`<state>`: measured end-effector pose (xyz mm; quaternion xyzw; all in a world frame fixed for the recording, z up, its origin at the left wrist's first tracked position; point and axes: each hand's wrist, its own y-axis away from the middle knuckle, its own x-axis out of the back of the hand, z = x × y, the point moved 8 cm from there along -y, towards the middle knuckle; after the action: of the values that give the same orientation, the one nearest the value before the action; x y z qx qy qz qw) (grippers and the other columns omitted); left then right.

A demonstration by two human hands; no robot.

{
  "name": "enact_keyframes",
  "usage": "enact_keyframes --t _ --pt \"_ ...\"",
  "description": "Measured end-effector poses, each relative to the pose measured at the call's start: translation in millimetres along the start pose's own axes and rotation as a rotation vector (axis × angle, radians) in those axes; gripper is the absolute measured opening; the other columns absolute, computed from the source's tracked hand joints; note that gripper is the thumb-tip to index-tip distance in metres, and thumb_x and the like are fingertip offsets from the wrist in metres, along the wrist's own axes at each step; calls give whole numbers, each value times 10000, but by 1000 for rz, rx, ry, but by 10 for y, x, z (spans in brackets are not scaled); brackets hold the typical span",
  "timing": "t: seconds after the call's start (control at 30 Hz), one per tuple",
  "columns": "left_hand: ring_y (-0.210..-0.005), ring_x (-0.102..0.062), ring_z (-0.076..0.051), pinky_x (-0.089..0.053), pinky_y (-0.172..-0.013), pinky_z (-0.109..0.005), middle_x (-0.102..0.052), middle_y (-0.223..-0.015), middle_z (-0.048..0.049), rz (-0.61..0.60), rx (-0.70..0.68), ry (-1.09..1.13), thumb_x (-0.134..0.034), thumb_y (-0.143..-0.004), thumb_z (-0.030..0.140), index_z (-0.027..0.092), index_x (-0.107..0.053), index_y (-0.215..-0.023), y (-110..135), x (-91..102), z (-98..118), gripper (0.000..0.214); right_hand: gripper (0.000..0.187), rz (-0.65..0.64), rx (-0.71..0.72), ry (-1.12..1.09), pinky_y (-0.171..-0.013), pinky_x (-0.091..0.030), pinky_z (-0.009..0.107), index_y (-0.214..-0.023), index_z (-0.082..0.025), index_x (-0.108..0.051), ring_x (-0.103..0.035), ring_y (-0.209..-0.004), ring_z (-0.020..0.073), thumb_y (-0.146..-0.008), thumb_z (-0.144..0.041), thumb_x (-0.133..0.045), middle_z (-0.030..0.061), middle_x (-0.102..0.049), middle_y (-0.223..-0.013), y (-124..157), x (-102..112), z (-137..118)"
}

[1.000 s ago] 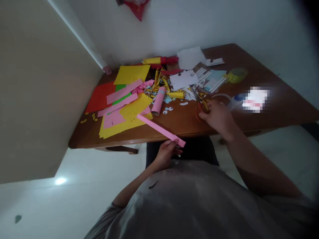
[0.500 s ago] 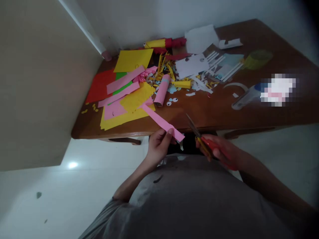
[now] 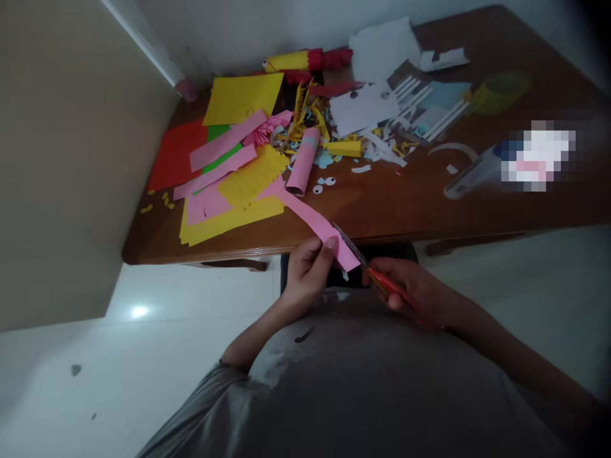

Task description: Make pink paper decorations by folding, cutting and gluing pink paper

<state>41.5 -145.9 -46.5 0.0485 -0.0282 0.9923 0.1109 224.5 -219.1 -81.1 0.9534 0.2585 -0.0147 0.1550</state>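
My left hand (image 3: 308,270) pinches the near end of a long pink paper strip (image 3: 319,224) that slants up to the left over the front edge of the brown table (image 3: 405,210). My right hand (image 3: 413,294) grips red-handled scissors (image 3: 370,270). Their blades meet the strip's near end, just right of my left thumb. Both hands hover in front of the table edge, above my lap.
Coloured paper covers the table's left half: yellow sheets (image 3: 241,98), a red sheet (image 3: 176,152), pink strips (image 3: 224,149), a pink paper roll (image 3: 303,162), small paper eyes (image 3: 322,184) and yellow scraps. White paper pieces (image 3: 377,108) and a tape roll (image 3: 499,92) lie further right. A beige panel (image 3: 62,159) stands left.
My right hand took the scissors from the table, drew them back over the table edge, then moved left until the blades met the pink strip. My left hand has kept hold of the strip.
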Motion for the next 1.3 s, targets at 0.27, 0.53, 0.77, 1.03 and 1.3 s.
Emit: enact_keyframes --t 0.27,0.53,0.77,1.03,1.3 --pt "-640 -603 -134 -479 -613 -264 -680 -698 -12 0 -30 -18 -666 -1101 576 196 -712 -773 2 1 25 504 640 1 -52 -86 -565 -347 265 -1069 -231 -681 -453 -653 145 -850 -816 -823 -22 -567 -769 -8 -58 98" --pt "-645 -599 -131 -478 -618 -263 -684 -709 -4 6 -19 -5 -675 -1100 562 205 -706 -783 24 -3 -10 479 526 -3 -69 -197 -600 -387 276 -951 -245 -648 -453 -683 158 -858 -719 -856 -16 -547 -766 -10 -114 176" --pt "-630 -598 -149 -483 -604 -283 -678 -682 -14 30 9 -16 -697 -1045 677 211 -693 -746 28 2 -14 553 493 28 -115 -252 -589 -371 285 -936 -250 -651 -470 -669 166 -883 -708 -828 -14 -555 -743 -1 -142 270" --pt "-626 -591 -142 -482 -602 -279 -678 -687 -13 17 10 -15 -695 -1043 685 206 -683 -742 15 -18 40 565 467 23 -115 -264 -556 -327 258 -977 -240 -679 -454 -644 141 -855 -642 -884 -29 -553 -718 14 -145 213" --pt "-629 -588 -136 -479 -603 -272 -655 -678 -5 12 8 6 -696 -1066 622 203 -681 -746 26 -12 29 527 481 42 -175 -307 -512 -306 238 -964 -234 -676 -441 -611 122 -807 -614 -926 -30 -575 -713 31 -147 218"
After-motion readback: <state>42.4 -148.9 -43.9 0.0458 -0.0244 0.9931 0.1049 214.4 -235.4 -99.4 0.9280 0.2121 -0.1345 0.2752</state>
